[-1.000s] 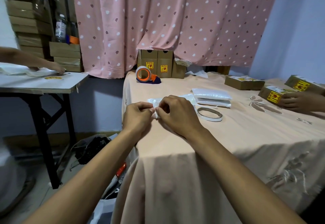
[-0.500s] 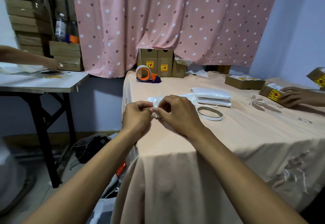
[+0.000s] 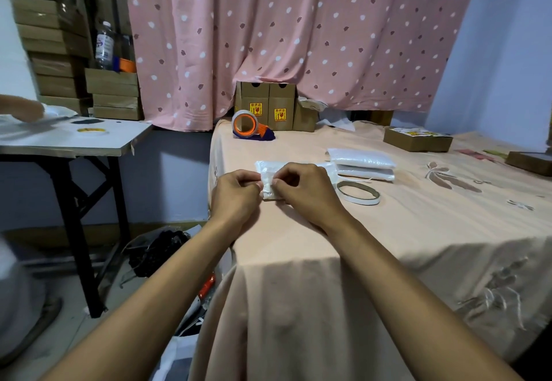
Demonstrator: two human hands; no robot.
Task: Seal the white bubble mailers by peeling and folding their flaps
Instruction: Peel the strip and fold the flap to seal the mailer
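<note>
Peach embroidered cloth-covered table (image 3: pixel 418 231): soft, draped, matte. Stack of two puffy white bubble mailers (image 3: pixel 363 167): glossy, pillow-shaped, mid-table. Orange-cored tape dispenser (image 3: pixel 251 126): rounded plastic, at the far edge. Thin white tape ring (image 3: pixel 358 196): flat loop, beside the stack. Small crinkled white bubble mailer (image 3: pixel 267 182): at the near-left corner, pinched by left hand (image 3: pixel 236 198) and right hand (image 3: pixel 304 195), fingertips closed on its end.
</note>
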